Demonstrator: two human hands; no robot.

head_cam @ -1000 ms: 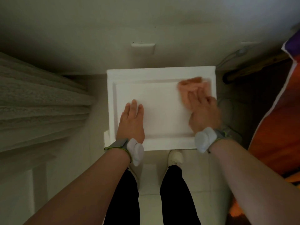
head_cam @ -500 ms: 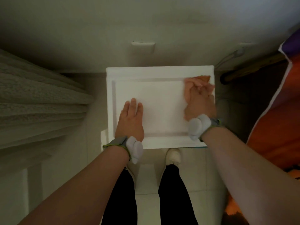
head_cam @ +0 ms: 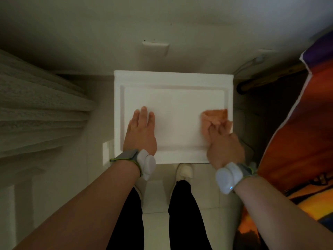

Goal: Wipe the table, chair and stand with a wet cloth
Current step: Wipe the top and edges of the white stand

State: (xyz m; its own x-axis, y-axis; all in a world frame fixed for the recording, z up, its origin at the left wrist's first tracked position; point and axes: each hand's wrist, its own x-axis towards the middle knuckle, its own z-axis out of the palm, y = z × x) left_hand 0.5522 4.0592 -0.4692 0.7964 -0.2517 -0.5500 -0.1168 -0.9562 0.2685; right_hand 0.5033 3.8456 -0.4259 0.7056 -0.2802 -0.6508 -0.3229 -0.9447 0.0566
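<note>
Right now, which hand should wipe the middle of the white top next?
The right hand. It already holds the cloth on the top, by its right edge. The left hand lies flat and empty, likely steadying it.

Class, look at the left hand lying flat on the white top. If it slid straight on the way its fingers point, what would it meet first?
The left hand points toward the wall. It would probably cross bare surface, then meet the raised far rim of the white top, with the wall beyond.
</note>
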